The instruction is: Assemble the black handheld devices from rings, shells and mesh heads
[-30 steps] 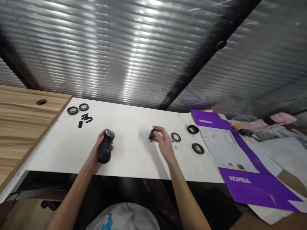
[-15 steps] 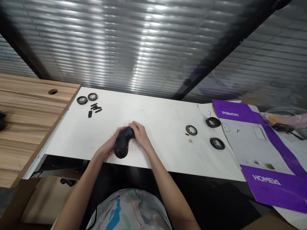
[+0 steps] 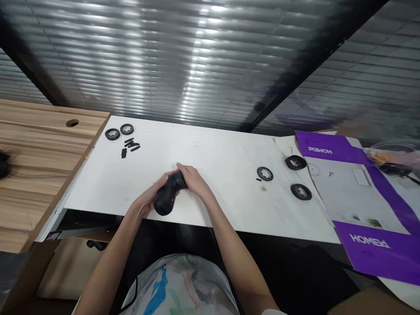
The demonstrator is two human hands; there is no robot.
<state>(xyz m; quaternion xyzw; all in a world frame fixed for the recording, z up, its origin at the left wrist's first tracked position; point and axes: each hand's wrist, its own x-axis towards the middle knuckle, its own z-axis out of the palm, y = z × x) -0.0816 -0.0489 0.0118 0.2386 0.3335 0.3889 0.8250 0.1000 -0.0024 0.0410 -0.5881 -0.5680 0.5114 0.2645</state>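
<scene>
Near the front edge of the white table (image 3: 210, 153), both my hands are around a black angled object (image 3: 165, 199) with a thick rounded end and a narrower ribbed-looking cylindrical end. My left hand (image 3: 150, 196) is wrapped around its body from the left. At the upper right, my right hand (image 3: 194, 178) grips the cylindrical end. The thick end points down toward me. What kind of object it is cannot be made out.
Two black rings (image 3: 112, 134) and several small black strips (image 3: 131, 144) lie at the table's far left. On the right are a black ring (image 3: 265, 173), two more (image 3: 301, 191), and a purple and white box sheet (image 3: 348, 183). A wood-grain surface (image 3: 49, 170) adjoins on the left.
The black object has turned slightly between my hands, and my left fingers have shifted along it. The whole view has moved a little.
</scene>
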